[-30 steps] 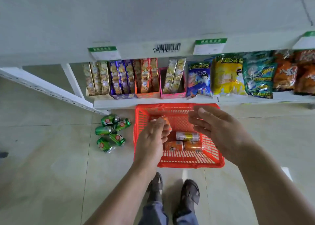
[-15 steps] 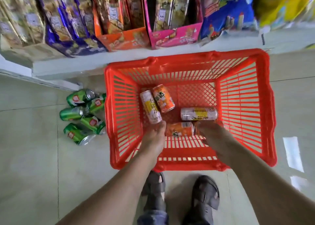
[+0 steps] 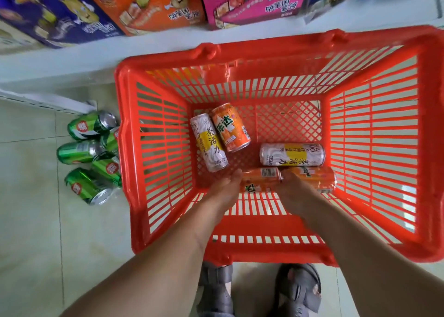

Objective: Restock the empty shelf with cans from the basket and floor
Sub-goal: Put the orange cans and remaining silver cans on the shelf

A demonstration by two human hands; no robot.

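A red plastic basket (image 3: 374, 148) stands on the floor with several cans lying in it. A white-and-yellow can (image 3: 208, 143) and an orange can (image 3: 230, 127) lie side by side at the back left, and another white can (image 3: 292, 154) lies crosswise. At the near wall, my left hand (image 3: 224, 193) grips the left end of an orange can (image 3: 260, 179). Beside it, my right hand (image 3: 294, 193) curls over the left end of a second orange can (image 3: 314, 176). My fingertips are hidden. Several green cans (image 3: 89, 155) lie on the floor left of the basket.
A white bottom shelf (image 3: 72, 61) runs just behind the basket, holding purple (image 3: 60, 16), orange (image 3: 149, 4) and pink snack boxes (image 3: 254, 1). My two sandalled feet (image 3: 298, 290) stand at the basket's near edge. Pale tiled floor (image 3: 36, 244) spreads to the left.
The view has dropped much closer to the basket. Both hands went from above the basket down onto the two orange cans at its near wall and have stayed there.
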